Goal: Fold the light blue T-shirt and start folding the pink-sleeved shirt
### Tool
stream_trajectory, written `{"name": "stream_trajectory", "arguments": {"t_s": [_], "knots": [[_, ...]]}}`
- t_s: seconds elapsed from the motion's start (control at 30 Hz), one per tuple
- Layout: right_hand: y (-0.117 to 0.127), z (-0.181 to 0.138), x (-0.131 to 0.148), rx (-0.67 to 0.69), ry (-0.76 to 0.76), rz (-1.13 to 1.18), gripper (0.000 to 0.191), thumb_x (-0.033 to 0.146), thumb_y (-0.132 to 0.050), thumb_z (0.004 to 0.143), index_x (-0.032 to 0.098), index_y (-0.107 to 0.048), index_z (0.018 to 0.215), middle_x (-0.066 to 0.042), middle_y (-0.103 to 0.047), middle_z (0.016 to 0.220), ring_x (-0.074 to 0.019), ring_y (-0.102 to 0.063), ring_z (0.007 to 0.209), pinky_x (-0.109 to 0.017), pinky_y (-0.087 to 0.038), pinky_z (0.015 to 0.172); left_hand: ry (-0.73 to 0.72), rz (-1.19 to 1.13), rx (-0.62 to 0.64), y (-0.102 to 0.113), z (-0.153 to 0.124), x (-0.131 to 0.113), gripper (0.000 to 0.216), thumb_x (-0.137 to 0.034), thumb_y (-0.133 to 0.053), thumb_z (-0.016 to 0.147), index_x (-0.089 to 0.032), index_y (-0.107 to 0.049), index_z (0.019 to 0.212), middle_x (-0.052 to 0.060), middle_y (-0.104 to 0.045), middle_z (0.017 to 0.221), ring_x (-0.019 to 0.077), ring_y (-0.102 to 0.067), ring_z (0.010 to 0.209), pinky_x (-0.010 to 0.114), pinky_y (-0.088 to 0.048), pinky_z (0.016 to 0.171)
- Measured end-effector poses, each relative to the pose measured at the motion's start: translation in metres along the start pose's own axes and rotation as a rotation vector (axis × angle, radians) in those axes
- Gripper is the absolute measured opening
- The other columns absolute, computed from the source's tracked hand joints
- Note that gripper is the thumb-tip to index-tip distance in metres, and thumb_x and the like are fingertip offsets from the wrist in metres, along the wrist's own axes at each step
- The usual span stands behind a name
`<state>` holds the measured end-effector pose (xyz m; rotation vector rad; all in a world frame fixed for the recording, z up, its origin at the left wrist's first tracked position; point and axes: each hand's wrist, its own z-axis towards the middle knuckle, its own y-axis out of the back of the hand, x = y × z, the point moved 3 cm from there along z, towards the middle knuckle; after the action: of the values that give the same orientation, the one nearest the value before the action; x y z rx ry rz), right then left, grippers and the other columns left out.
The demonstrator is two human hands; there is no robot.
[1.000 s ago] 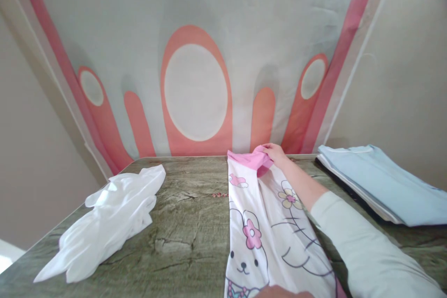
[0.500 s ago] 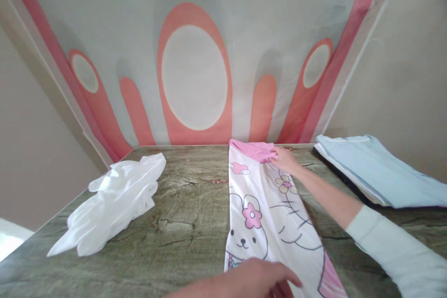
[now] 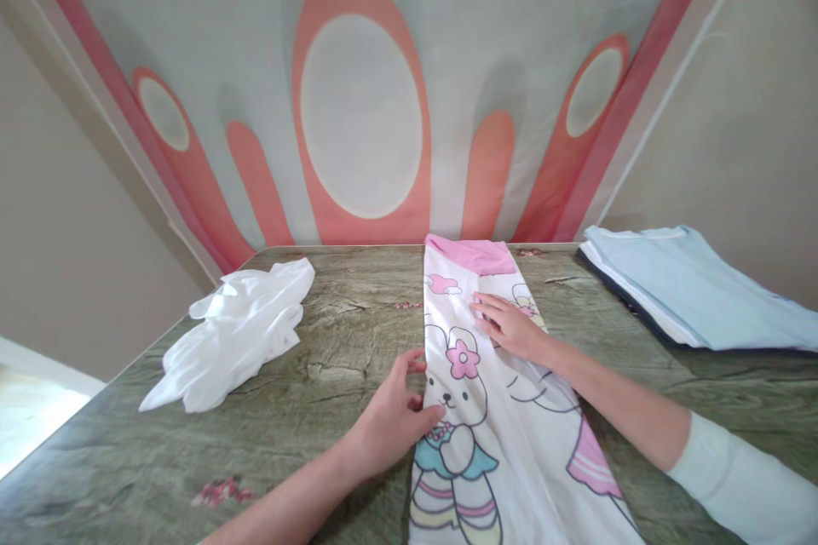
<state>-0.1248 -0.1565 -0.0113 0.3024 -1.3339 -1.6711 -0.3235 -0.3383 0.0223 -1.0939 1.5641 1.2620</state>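
Observation:
A long white garment point(image 3: 473, 434) with cartoon rabbit prints and a pink band at its far end lies lengthwise on the wooden table. My left hand point(image 3: 400, 409) is at its left edge, thumb on top of the cloth, fingertips tucked at the border and partly hidden. My right hand point(image 3: 511, 328) rests on the upper part of the garment below the pink band, fingers stretched out and a little apart. The near end of the garment runs out of view.
A crumpled white cloth point(image 3: 236, 336) lies on the table's left side. At the right is a stack of folded clothes point(image 3: 709, 289), light blue on top. The wood-patterned table point(image 3: 332, 383) meets a wall with pink shapes point(image 3: 361, 230) at the back.
My right hand has let go of the pink band and come nearer, onto the printed cloth. My left hand has moved up and left to the garment's left edge. The view has tilted slightly down.

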Motion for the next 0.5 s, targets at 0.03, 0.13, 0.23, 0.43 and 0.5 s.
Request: {"name": "stream_trajectory", "arguments": {"t_s": [0.03,0.13,0.23,0.43,0.5], "knots": [[-0.001,-0.001,0.000,-0.017,-0.011,0.005,0.040,0.038,-0.040,0.090,0.020,-0.056,0.122,-0.010,-0.045,0.136,-0.0239,-0.042,0.123,-0.042,-0.035,0.103,0.029,-0.035,0.018,-0.001,-0.001,0.001,0.068,-0.017,-0.061,0.075,-0.023,-0.024,0.131,0.011,-0.048,0.118,0.0110,-0.060,0.065,0.026,-0.050,0.055],[-0.001,-0.004,-0.001,-0.044,-0.045,0.005,0.040,0.039,-0.038,0.091,0.020,-0.056,0.122,-0.009,-0.044,0.137,-0.0233,-0.043,0.122,-0.041,-0.036,0.102,0.057,-0.087,0.107,-0.003,-0.003,0.002,0.073,-0.019,-0.060,0.077,-0.022,-0.018,0.136,0.005,-0.059,0.093,0.0131,-0.061,0.063,0.026,-0.049,0.056],[-0.001,-0.005,-0.002,-0.030,-0.057,-0.009,0.042,0.039,-0.036,0.091,0.020,-0.055,0.124,-0.008,-0.043,0.138,-0.0233,-0.043,0.123,-0.041,-0.036,0.103,0.073,-0.111,0.194,0.001,-0.008,-0.001,0.066,-0.022,-0.058,0.079,-0.021,-0.023,0.135,0.003,-0.061,0.084,0.0161,-0.063,0.069,0.026,-0.049,0.057],[0.001,-0.004,-0.001,0.011,-0.045,-0.053,0.046,0.042,-0.033,0.092,0.018,-0.052,0.126,-0.009,-0.042,0.138,-0.0230,-0.040,0.125,-0.040,-0.033,0.105,0.243,-0.013,0.322,0.006,-0.037,-0.010,0.056,-0.034,-0.053,0.082,-0.021,-0.031,0.132,-0.003,-0.054,0.071,0.0129,-0.058,0.052,0.024,-0.049,0.048],[0.003,-0.005,0.000,0.028,-0.046,-0.087,0.048,0.043,-0.032,0.092,0.017,-0.049,0.129,-0.010,-0.042,0.139,-0.0225,-0.038,0.126,-0.039,-0.031,0.106,0.244,0.072,0.308,0.004,-0.049,-0.014,0.057,-0.037,-0.050,0.084,-0.021,-0.029,0.134,-0.004,-0.052,0.068,0.0124,-0.057,0.051,0.023,-0.047,0.047]]}}
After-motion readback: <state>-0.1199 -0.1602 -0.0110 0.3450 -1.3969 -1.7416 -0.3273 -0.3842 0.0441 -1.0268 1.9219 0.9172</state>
